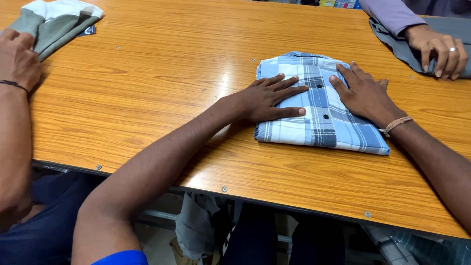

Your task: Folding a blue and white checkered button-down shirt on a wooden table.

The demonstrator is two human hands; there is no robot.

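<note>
Shirt [321, 115], blue-white plaid, lies folded into a neat rectangle w/ button placket facing up, a bit right of worktop [162, 73] centre. Both of the wearer's hands rest flat on it. Left hand [267, 98] presses the left half, fingers spread & pointing to 3 o'clock; its grip is wide open, palm down, nothing held. Right hand [360, 93] lies on the right half, fingers pointing to 11 o'clock, also flat & open, holding nothing; a tan band sits at the wrist.

Progress, judging by how it lies: folding looks basically done. Sleeves & sides are tucked out of sight, edges roughly square, only the front panel shows. What seems left is smoothing/pressing; lower right corner looks slightly skewed.

Outward: at 10 o'clock from shirt, far left corner of worktop, a 2nd person's hand [17, 59] w/ dark wristband rests on a folded green-white garment [54, 22]. At 2 o'clock, far right, a 3rd person's hand [439, 49] w/ a ring, purple sleeve, lies on a grey cloth [397, 41]. Below the worktop's near edge: dark trousers & some grey fabric, detail unclear.
</note>
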